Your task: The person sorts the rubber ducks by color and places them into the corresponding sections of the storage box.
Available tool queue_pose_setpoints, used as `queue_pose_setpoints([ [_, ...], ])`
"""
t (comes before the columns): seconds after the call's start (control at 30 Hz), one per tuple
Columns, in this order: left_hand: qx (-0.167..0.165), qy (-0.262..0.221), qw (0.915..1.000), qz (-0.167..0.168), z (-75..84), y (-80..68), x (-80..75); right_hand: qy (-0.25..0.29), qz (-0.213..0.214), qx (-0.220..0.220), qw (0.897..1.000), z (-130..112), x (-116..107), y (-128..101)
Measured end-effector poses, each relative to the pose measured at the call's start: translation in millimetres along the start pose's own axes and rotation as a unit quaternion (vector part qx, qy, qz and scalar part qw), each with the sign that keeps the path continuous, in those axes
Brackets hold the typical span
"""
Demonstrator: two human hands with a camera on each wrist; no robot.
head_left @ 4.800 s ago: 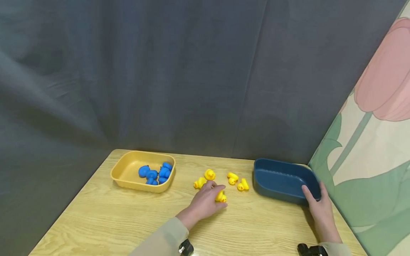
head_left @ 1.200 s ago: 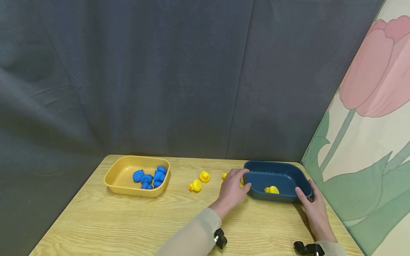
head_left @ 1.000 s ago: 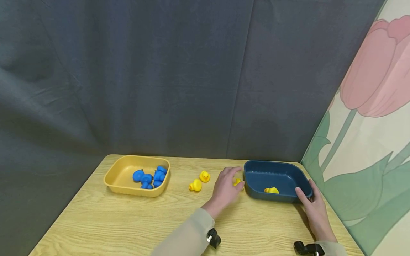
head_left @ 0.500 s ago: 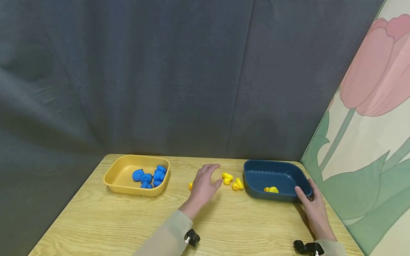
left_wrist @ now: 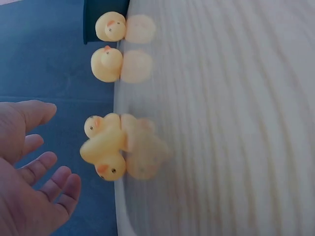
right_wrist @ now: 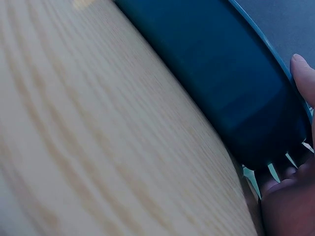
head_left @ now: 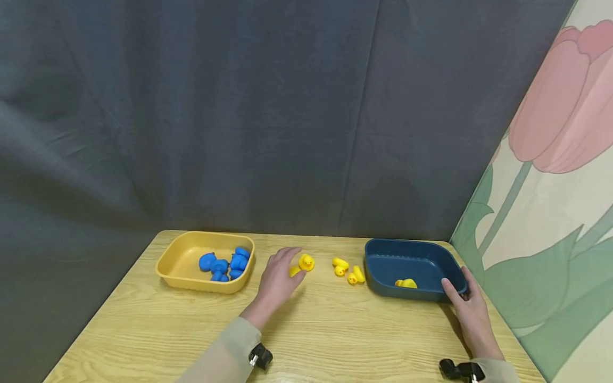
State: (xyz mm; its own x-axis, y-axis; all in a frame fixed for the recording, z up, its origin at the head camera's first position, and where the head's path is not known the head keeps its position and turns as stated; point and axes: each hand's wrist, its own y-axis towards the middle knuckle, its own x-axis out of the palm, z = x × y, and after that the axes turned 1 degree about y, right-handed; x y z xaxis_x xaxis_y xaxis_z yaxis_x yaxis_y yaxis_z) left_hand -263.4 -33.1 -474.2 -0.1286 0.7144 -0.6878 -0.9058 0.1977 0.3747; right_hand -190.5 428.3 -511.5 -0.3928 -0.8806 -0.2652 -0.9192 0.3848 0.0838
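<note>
My left hand point(head_left: 276, 279) hovers beside two yellow rubber ducks, its fingers spread and nothing held. One rubber duck point(head_left: 306, 262) sits just past the fingertips; the other duck point(head_left: 293, 271) is partly hidden behind the hand. In the left wrist view, a gap separates the hand point(left_wrist: 29, 172) from this pair of ducks point(left_wrist: 106, 142). My right hand point(head_left: 471, 314) grips the right front corner of a dark blue bin point(head_left: 397, 293), thumb over the rim and fingers outside, as the right wrist view also shows. A single yellow duck point(head_left: 408, 283) lies inside that bin.
Two more yellow ducks, one point(head_left: 340, 266) behind the other point(head_left: 356, 275), lie left of the blue bin. At the table's left stands a yellow bin point(head_left: 179, 266) with several blue toys point(head_left: 219, 267). A grey curtain point(head_left: 268, 133) hangs behind the wooden table point(head_left: 354, 335).
A duck that lay by my left hand is now in the blue bin. My left hand has since moved left, from the ducks near that bin to the left pair. The right hand stays put.
</note>
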Motion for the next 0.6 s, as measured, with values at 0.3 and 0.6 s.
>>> queue_pose_setpoints([
  [0.3, -0.034, -0.003, 0.9985, -0.043, -20.1, -6.4, -0.3, -0.013, -0.004, 0.003, 1.0, 1, 0, 1],
  [0.6, -0.039, 0.0, 0.9969, -0.068, -25.8, -9.4, -0.6, -0.014, -0.004, 0.003, 1.0, 1, -1, 2],
])
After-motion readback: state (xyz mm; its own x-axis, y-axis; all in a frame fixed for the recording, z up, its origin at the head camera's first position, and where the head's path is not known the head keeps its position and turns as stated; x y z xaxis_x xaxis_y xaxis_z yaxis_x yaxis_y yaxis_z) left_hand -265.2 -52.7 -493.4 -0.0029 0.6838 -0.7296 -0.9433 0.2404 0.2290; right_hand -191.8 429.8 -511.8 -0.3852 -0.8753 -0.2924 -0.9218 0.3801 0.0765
